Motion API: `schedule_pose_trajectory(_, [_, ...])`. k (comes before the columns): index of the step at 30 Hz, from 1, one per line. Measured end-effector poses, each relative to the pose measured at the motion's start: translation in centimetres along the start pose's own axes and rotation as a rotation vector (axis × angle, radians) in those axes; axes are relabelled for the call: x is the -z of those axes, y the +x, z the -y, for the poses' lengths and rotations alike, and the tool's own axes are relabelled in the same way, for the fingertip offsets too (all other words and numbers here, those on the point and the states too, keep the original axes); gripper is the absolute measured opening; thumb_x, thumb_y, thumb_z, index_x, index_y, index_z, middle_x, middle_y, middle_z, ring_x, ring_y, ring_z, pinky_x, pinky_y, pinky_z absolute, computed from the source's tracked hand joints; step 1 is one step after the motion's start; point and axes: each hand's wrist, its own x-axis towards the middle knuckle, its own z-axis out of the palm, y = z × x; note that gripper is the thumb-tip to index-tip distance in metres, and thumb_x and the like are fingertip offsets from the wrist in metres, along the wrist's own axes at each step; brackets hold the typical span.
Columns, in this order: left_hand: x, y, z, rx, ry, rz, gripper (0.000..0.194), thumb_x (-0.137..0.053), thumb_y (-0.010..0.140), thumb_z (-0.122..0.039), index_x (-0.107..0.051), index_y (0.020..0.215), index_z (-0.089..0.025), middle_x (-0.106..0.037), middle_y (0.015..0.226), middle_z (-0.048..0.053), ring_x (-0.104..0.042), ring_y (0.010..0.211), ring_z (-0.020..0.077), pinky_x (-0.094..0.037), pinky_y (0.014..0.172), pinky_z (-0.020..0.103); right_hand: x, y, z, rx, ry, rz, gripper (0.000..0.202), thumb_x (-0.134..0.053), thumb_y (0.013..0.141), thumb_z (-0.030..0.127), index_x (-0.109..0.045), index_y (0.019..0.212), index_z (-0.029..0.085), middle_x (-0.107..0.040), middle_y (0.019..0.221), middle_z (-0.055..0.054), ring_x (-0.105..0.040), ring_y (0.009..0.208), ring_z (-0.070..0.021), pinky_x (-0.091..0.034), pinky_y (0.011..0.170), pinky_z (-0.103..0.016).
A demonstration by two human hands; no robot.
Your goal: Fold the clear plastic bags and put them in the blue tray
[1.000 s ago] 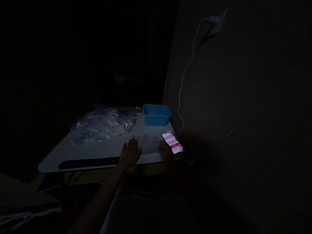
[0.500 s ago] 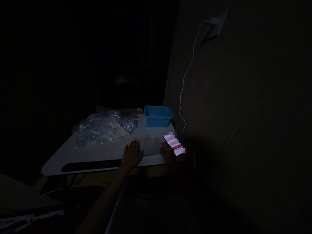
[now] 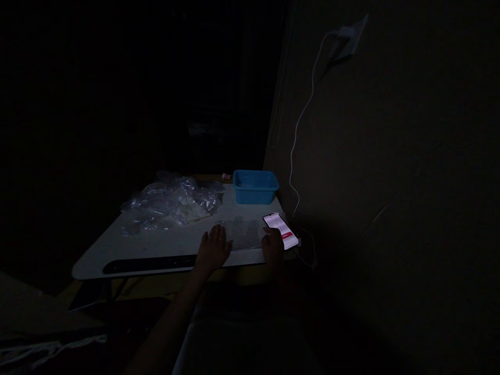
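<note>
the largest thing is the wall (image 3: pixel 410 130), which stands on the right side and is very dark. next comes the white table (image 3: pixel 97 245), with rounded corner and one long dark slot (image 3: pixel 148 264) along its near edge. on the far left part of this table lies a big heap of crumpled clear plastic (image 3: pixel 172 203), shining in some places. smaller than the heap is the blue basin (image 3: pixel 254 196), which stands upright near the far right corner.

in front of the basin, close to the near edge, one clear sheet (image 3: pixel 244 234) of plastic lies flat on the table, between the two hands. the left hand (image 3: pixel 213 251) rests palm down at the left side of this sheet, with fingers extended and grasping nothing. the right hand (image 3: pixel 273 247) is at the right side of the sheet, with fingers curled; i cannot tell if they pinch the edge.

just beside the right hand, and partly covered by it, is a phone (image 3: pixel 283 225) with lit screen and a red bar. a thin white cable (image 3: pixel 296 133) hangs along the wall from a plug at the socket (image 3: pixel 351 41). the smallest is a pale pinkish object (image 3: pixel 226 176) behind the table, left of the basin.
</note>
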Motion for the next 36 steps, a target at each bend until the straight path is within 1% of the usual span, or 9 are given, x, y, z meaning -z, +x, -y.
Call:
schedule_pose_trajectory(2, [-0.1, 0.0, 0.0, 0.004, -0.006, -0.005, 0.055, -0.021, 0.087, -0.037, -0.036, 0.127, -0.003, -0.032, 0.135, 0.018, -0.027, 0.125, 0.0263, -0.023, 0.099, 0.044, 0.1, -0.1, 1.5, 0.113, -0.101, 0.050, 0.032, -0.036, 0.069, 0.013, -0.058, 0.093, 0.015, -0.058, 0.093, -0.010, -0.051, 0.093, -0.0210, -0.040, 0.082, -0.035])
schedule_pose_trajectory(6, [0.0, 0.0, 0.0, 0.009, -0.038, -0.029, 0.055, -0.023, 0.086, -0.036, -0.036, 0.127, -0.003, -0.033, 0.134, 0.019, -0.028, 0.125, 0.0262, -0.023, 0.099, 0.044, -0.7, 0.0, 4.7, 0.281, -0.306, 0.352, 0.038, -0.037, 0.076, 0.014, -0.053, 0.110, 0.014, -0.058, 0.103, -0.011, -0.050, 0.096, -0.0228, -0.035, 0.088, -0.038])
schedule_pose_trajectory(8, [0.1, -0.1, 0.0, 0.006, -0.041, -0.011, 0.054, -0.024, 0.086, -0.035, -0.035, 0.127, -0.002, -0.033, 0.134, 0.019, -0.028, 0.125, 0.0268, -0.023, 0.099, 0.045, -1.7, 0.0, 5.9, 0.340, -0.333, 0.460, 0.040, -0.035, 0.080, 0.015, -0.049, 0.117, 0.012, -0.056, 0.110, -0.012, -0.049, 0.101, -0.0224, -0.034, 0.090, -0.038])
schedule_pose_trajectory(10, [0.3, -0.1, 0.0, 0.001, -0.037, 0.019, 0.053, -0.027, 0.085, -0.032, -0.034, 0.128, -0.003, -0.032, 0.135, 0.018, -0.026, 0.126, 0.0267, -0.022, 0.100, 0.044, -2.7, 0.0, 6.4, 0.408, -0.327, 0.535, 0.041, -0.033, 0.084, 0.020, -0.044, 0.122, 0.010, -0.050, 0.121, -0.013, -0.042, 0.112, -0.0215, -0.031, 0.095, -0.037])
schedule_pose_trajectory(13, [0.5, -0.1, 0.0, 0.007, -0.033, 0.054, 0.051, -0.030, 0.082, -0.025, -0.033, 0.129, -0.005, -0.031, 0.136, 0.016, -0.024, 0.127, 0.0255, -0.022, 0.100, 0.042, -4.0, -0.4, 6.2, 0.466, -0.324, 0.600, 0.046, -0.030, 0.088, 0.031, -0.037, 0.127, 0.008, -0.038, 0.132, -0.014, -0.030, 0.123, -0.0212, -0.024, 0.100, -0.038])
schedule_pose_trajectory(18, [0.4, -0.1, 0.0, 0.009, -0.032, 0.058, 0.053, -0.031, 0.083, -0.029, -0.032, 0.129, -0.005, -0.030, 0.136, 0.017, -0.024, 0.127, 0.0264, -0.022, 0.100, 0.043, -4.4, -1.1, 4.3, 0.412, -0.411, 0.621, 0.053, -0.028, 0.088, 0.042, -0.038, 0.127, 0.008, -0.036, 0.133, -0.016, -0.026, 0.126, -0.0235, -0.018, 0.102, -0.043])
schedule_pose_trajectory(21, [0.3, -0.1, 0.0, 0.000, -0.039, 0.035, 0.054, -0.030, 0.083, -0.033, -0.033, 0.128, -0.002, -0.031, 0.135, 0.019, -0.025, 0.126, 0.0271, -0.021, 0.100, 0.043, -3.8, -1.1, 3.4, 0.425, -0.440, 0.589, 0.052, -0.029, 0.087, 0.042, -0.040, 0.126, 0.008, -0.037, 0.132, -0.016, -0.027, 0.125, -0.0240, -0.017, 0.103, -0.044])
schedule_pose_trajectory(25, [-0.1, 0.0, 0.1, 0.008, -0.059, -0.011, 0.053, -0.028, 0.085, -0.035, -0.035, 0.128, -0.004, -0.033, 0.134, 0.018, -0.026, 0.126, 0.0264, -0.021, 0.100, 0.043, -3.3, -0.8, 2.4, 0.442, -0.463, 0.548, 0.053, -0.030, 0.087, 0.042, -0.041, 0.125, 0.008, -0.037, 0.131, -0.017, -0.030, 0.124, -0.0243, -0.018, 0.102, -0.043])
schedule_pose_trajectory(36, [-0.5, -0.1, 0.1, 0.016, -0.067, -0.070, 0.056, -0.023, 0.086, -0.039, -0.037, 0.127, -0.003, -0.034, 0.134, 0.018, -0.027, 0.125, 0.0266, -0.022, 0.100, 0.044, -1.9, 0.0, 0.2, 0.366, -0.507, 0.490, 0.052, -0.034, 0.086, 0.040, -0.040, 0.125, 0.006, -0.036, 0.131, -0.019, -0.029, 0.124, -0.0259, -0.020, 0.101, -0.046])
